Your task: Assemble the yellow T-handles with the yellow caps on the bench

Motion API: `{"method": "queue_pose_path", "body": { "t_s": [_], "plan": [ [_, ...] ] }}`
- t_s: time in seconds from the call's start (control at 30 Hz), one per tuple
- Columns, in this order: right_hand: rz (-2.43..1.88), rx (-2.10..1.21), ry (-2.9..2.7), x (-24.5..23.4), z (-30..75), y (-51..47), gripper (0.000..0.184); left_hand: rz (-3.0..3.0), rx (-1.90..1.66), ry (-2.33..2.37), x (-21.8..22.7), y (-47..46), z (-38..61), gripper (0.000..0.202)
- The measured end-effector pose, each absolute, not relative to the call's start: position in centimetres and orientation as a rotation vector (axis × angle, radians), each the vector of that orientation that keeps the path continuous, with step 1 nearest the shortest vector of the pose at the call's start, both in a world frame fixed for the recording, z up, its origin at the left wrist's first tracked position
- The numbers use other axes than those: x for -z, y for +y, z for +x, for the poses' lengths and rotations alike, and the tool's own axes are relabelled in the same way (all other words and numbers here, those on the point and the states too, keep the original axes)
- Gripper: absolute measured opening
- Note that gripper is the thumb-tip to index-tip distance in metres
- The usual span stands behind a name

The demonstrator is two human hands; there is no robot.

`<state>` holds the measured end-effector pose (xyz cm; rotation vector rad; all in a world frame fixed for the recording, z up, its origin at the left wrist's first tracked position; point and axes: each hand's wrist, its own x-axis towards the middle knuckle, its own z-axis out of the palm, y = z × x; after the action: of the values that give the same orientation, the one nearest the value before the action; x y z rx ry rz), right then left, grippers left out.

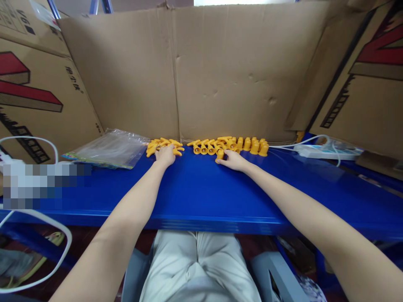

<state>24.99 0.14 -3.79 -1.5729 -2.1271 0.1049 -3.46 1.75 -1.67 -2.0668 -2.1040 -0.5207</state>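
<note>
Small yellow plastic parts lie along the back of the blue table (201, 193). A loose pile of yellow parts (163, 146) sits left of centre, and my left hand (165, 156) rests on its near edge, fingers curled among the pieces. A row of yellow parts (233, 145) runs to the right, several standing upright. My right hand (232, 160) pinches one yellow part (219, 155) at the near side of that row.
A clear plastic bag (108, 149) lies at the left. White cables (28, 140) loop at the far left, and a white power strip (317, 150) with cords sits at the right. Cardboard sheets (220, 71) wall in the back and sides.
</note>
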Motion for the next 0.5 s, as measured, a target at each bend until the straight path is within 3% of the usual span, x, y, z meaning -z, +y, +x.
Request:
{"method": "queue_pose_path", "body": {
  "t_s": [0.27, 0.5],
  "plan": [
    [-1.515, -0.131, -2.121, 3.6, 24.8, -0.3, 0.024, -2.005, 1.022, -2.045, 2.1, 2.6, -3.7, 0.019],
    [-1.364, -0.127, -2.053, 3.6, 24.5, -0.5, 0.02, -2.0, 1.794, -1.901, 0.7, 1.9, -1.8, 0.01]
  ]
}}
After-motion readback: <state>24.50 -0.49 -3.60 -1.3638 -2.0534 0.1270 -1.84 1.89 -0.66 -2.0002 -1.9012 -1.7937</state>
